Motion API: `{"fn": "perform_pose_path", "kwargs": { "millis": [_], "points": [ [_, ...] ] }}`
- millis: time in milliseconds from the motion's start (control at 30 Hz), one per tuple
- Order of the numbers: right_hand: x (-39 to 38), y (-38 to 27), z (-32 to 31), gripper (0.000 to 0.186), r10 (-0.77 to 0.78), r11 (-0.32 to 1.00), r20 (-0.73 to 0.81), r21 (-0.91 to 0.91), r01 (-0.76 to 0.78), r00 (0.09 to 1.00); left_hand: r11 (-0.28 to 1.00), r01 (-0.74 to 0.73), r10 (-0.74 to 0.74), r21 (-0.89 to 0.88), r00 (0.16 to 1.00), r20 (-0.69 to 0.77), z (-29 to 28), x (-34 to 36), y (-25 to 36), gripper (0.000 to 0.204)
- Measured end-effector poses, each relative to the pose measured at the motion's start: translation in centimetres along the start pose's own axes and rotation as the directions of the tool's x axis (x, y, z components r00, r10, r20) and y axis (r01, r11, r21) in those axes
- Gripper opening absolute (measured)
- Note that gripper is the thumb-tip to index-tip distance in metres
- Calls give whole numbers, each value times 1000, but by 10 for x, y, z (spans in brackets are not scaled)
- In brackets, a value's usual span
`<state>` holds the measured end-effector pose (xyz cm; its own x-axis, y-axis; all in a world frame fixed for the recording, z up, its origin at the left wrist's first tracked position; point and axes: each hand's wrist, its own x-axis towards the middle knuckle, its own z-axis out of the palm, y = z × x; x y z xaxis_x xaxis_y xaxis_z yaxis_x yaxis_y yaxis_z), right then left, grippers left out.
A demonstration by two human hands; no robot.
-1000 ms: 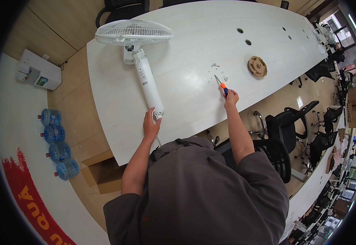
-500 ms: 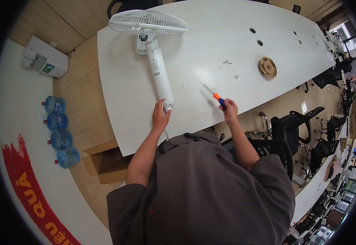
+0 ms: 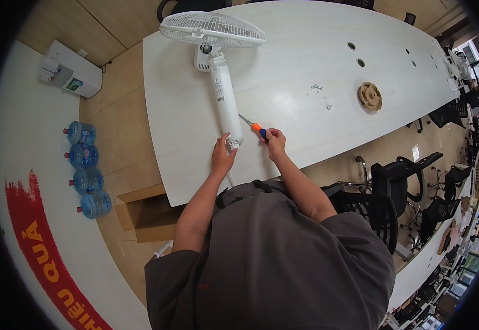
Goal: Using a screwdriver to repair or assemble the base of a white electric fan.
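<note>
A white electric fan (image 3: 226,104) lies on the white table, its round grille (image 3: 217,28) at the far end and its body pointing toward me. My left hand (image 3: 224,156) is closed around the near end of the fan's body, where a cord (image 3: 230,177) runs down toward my waist. In my right hand (image 3: 275,144) is a screwdriver (image 3: 259,131) with an orange and dark blue handle. Its metal tip points up and left, close beside the fan's body; whether it touches I cannot tell.
Several small screws or metal parts (image 3: 317,87) lie on the table (image 3: 289,66), left of a round brown moulded-pulp piece (image 3: 370,97). An open cardboard box (image 3: 150,215) stands on the floor at the left. Black chairs (image 3: 396,179) line the right side; several water jugs (image 3: 88,179) stand by the wall.
My right hand has moved left with the screwdriver, bringing its tip near the fan's body. My left hand keeps its hold on the fan. The whole view has shifted slightly.
</note>
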<state>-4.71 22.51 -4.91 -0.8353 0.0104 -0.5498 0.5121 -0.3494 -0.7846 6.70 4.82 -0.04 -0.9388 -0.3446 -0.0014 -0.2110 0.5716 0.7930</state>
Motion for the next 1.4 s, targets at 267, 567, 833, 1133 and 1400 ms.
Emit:
{"fn": "perform_pose_path", "kwargs": {
  "millis": [267,567,833,1133,1400],
  "points": [
    [35,-33,-62,16,-154,986,-190,38,164,969,999,1,-1,39,1000,12,-3,-2,-7,66],
    [-4,-82,-18,41,358,714,625,295,-635,694,998,-9,10,54,1000,-29,-3,-3,-9,67],
    [32,-47,56,20,106,935,255,-354,-10,961,997,38,-38,67,999,-2,-6,-6,-2,66],
    [52,-9,80,18,-445,229,480,-755,614,756,983,156,-164,101,984,68,-11,-9,5,66],
    [126,-102,-31,16,-609,106,355,-850,517,709,980,189,-191,71,981,29,-11,-10,4,64]
  ]
}}
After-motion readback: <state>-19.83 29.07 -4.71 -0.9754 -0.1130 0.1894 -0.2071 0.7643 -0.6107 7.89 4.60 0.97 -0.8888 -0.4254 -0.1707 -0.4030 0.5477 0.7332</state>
